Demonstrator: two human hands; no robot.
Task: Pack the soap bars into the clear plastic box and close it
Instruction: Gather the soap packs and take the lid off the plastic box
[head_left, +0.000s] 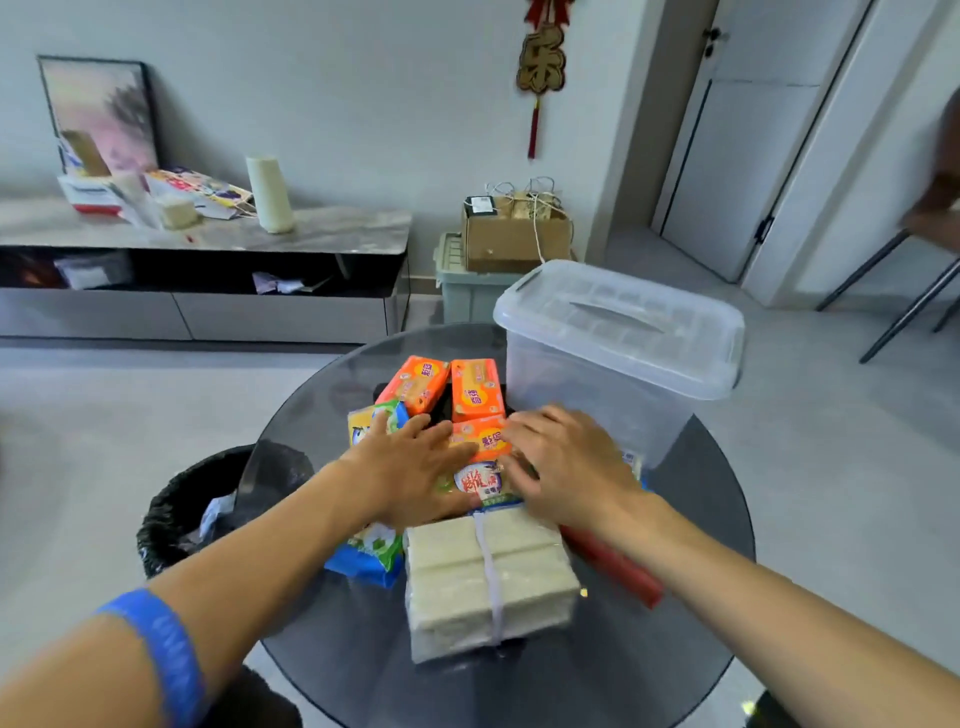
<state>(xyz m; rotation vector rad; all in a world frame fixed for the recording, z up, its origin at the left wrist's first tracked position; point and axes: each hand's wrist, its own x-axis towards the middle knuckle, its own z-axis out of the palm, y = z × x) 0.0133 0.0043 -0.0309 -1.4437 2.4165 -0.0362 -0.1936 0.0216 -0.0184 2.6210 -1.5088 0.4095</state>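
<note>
A clear plastic box (597, 400) with its lid (623, 322) on stands at the back right of the round glass table (675, 597). Several wrapped soap bars lie in a pile in front of it: orange-wrapped bars (475, 387), a blue-and-green wrapped bar (371, 553), and a large banded bundle of pale bars (483, 577) nearest me. My left hand (410, 467) lies flat on the pile with fingers spread. My right hand (566, 462) rests beside it over the wrapped bars, fingers spread; I cannot see a grip on any bar.
A red flat pack (613, 564) lies under my right forearm. A black-lined waste bin (192, 509) stands left of the table. Behind are a low cabinet (208, 291), a green crate (467, 291) with a cardboard box (514, 234), and chair legs (904, 306) at right.
</note>
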